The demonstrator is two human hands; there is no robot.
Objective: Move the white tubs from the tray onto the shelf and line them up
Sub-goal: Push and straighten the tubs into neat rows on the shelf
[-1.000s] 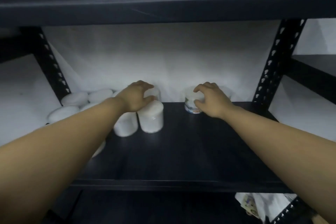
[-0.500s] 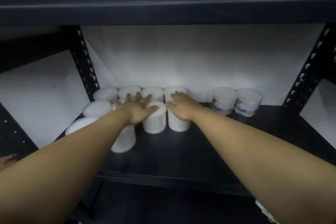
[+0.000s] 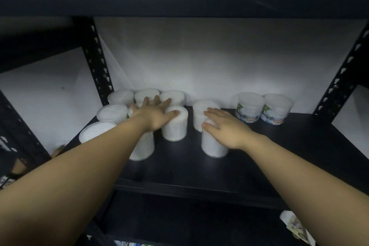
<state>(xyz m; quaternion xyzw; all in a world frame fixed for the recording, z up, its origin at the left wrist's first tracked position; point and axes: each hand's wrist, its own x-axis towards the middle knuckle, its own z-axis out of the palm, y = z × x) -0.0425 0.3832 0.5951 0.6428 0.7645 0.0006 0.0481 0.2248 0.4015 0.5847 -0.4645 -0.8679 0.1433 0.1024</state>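
White plastic tubs [image 3: 175, 124] cluster at the back left corner of the black metal shelf [image 3: 279, 152] — left hand [image 3: 153, 114] lies flat-fingered across two lids, right hand [image 3: 225, 128] rests spread on another tub [image 3: 213, 146].

The single head view was aimed forward and slightly down into the shelf [image 3: 199, 166] bay, at arm's reach, from above.
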